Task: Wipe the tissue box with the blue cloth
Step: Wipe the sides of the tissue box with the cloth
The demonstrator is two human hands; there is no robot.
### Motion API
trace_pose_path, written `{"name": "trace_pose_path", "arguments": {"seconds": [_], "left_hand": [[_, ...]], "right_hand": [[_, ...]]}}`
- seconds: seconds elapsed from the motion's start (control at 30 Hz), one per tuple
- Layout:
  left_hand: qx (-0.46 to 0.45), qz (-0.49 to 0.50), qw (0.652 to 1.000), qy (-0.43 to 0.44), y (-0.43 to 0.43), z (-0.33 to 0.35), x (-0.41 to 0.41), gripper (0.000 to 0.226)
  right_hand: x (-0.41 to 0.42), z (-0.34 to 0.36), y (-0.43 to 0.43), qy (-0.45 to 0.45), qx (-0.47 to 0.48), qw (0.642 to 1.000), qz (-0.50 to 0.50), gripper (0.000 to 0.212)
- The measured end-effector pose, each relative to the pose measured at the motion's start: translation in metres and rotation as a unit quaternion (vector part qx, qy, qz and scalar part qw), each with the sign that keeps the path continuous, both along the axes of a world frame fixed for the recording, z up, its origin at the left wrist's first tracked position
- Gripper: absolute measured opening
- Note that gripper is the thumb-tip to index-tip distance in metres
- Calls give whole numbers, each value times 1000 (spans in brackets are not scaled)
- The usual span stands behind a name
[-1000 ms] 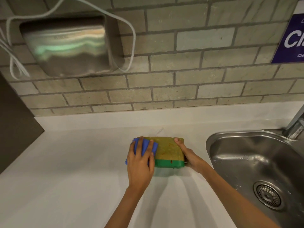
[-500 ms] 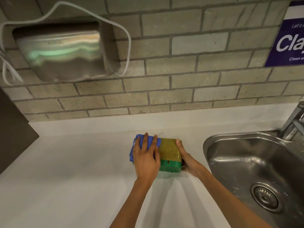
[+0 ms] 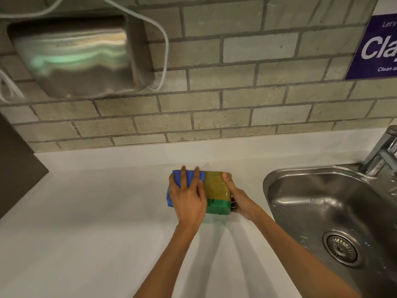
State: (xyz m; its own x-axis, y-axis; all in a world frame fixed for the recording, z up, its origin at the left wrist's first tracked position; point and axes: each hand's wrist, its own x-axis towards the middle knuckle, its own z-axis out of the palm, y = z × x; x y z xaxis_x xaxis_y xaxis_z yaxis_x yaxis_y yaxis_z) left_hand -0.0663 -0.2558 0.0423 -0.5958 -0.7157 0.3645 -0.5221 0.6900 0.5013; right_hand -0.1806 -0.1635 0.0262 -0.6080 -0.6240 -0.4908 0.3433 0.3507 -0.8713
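The tissue box (image 3: 216, 188) has a yellow-brown top and a green front band and lies on the white counter (image 3: 86, 222). The blue cloth (image 3: 189, 177) covers the box's left half. My left hand (image 3: 188, 197) lies flat on the cloth with fingers spread, pressing it against the box's top. My right hand (image 3: 237, 198) grips the box's right end, thumb on the top edge, fingers hidden behind the side.
A steel sink (image 3: 322, 211) with a drain lies right of the box, with a tap (image 3: 382, 153) at its back corner. On the brick wall hang a steel hand dryer (image 3: 73, 59) with a white cable and a purple sign (image 3: 378, 46). A dark panel (image 3: 15, 166) borders the counter's left.
My left hand with the cloth has slid away from me across the box's top, toward the far left edge. The right hand keeps its hold on the box's right end.
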Motion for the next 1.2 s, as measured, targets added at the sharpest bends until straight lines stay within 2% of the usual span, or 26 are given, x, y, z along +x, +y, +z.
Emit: {"name": "trace_pose_path", "arguments": {"seconds": [0.1,0.23,0.3,0.43,0.5,0.53,0.63,0.73,0.8,0.93,1.03,1.1,1.2], "left_hand": [[19,-42,999,-3,21,3,-12,45],[-108,-121,987,5,30,-7,12,39],[-87,-107,990,15,15,-12,22,39],[1,-15,1000,23,3,-8,6,43],[19,-26,999,25,14,-1,-7,44],[9,-45,999,16,22,1,-10,43],[-109,-112,988,4,39,-2,1,38],[-144,-165,976,-16,27,-13,25,44],[-116,-138,984,-10,10,-16,34,54],[-28,-2,999,38,-11,-8,15,42],[3,10,999,44,2,-1,-8,41],[-32,-31,998,39,20,-2,-12,42],[-121,-103,987,20,29,-13,4,42]], "right_hand": [[0,3,-2,-1,0,1000,-2,116],[-5,9,1,-2,9,1000,4,115],[-4,12,0,-5,11,1000,8,118],[0,14,-7,3,19,1000,3,125],[0,15,-8,5,23,1000,-1,123],[0,15,-7,4,23,1000,-4,121],[-3,13,-1,-6,23,1000,-4,121],[-4,11,4,-17,25,1000,-1,120],[-3,12,4,-17,25,1000,-4,121],[-1,18,-5,5,32,999,-11,115],[1,19,-11,8,33,999,-24,111],[-1,20,-12,9,35,999,-24,102],[-4,18,-9,1,39,999,-20,103]]}}
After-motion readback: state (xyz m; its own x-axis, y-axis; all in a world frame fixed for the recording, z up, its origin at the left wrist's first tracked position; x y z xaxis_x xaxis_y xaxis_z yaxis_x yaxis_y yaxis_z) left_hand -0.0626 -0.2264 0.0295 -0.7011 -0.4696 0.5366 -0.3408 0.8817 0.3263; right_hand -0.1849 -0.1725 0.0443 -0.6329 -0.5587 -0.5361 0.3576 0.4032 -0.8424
